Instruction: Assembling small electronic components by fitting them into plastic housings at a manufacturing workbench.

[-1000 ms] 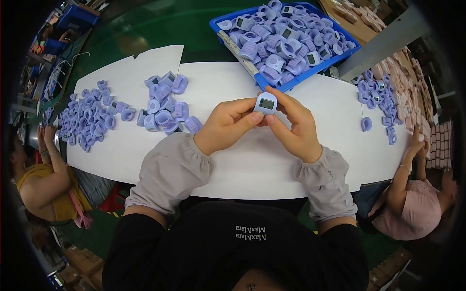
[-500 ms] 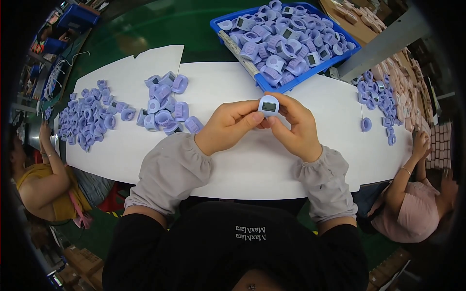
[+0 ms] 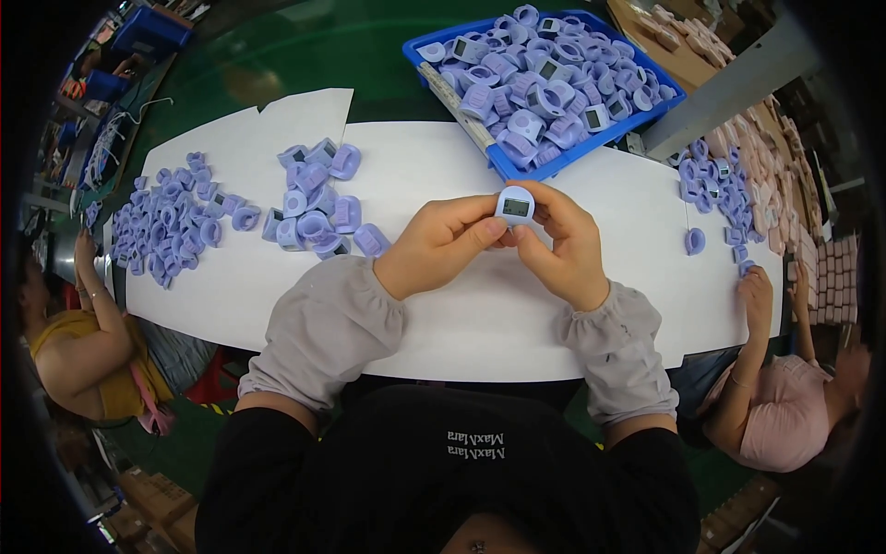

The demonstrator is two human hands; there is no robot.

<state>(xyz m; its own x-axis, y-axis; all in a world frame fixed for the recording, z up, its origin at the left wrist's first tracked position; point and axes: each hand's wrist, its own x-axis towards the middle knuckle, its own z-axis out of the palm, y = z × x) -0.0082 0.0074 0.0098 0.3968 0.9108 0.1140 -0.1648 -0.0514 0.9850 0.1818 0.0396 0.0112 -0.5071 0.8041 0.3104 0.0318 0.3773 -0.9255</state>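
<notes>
Both of my hands hold one small lavender digital device [image 3: 515, 204] with a rounded top and a little grey screen facing up, over the white table covering. My left hand [image 3: 441, 242] pinches it from the left, thumb at its lower edge. On its other side my right hand [image 3: 565, 242] grips it with thumb and fingers; the fingertips behind it are hidden. A small group of similar ring-shaped lavender devices [image 3: 318, 198] lies left of my left hand. Beyond my hands stands a blue bin [image 3: 554, 168] heaped with more of them.
A wider lavender pile [image 3: 171, 222] spreads at the far left. More lavender pieces [image 3: 711, 180] lie on the right, beside many pink pieces [image 3: 761, 175]. A grey metal post [image 3: 729, 88] rises behind the bin's right side. One co-worker [image 3: 88, 355] sits at each side.
The co-worker on the right has reached a hand to the lavender pieces near them. My hands keep the same device in nearly the same place.
</notes>
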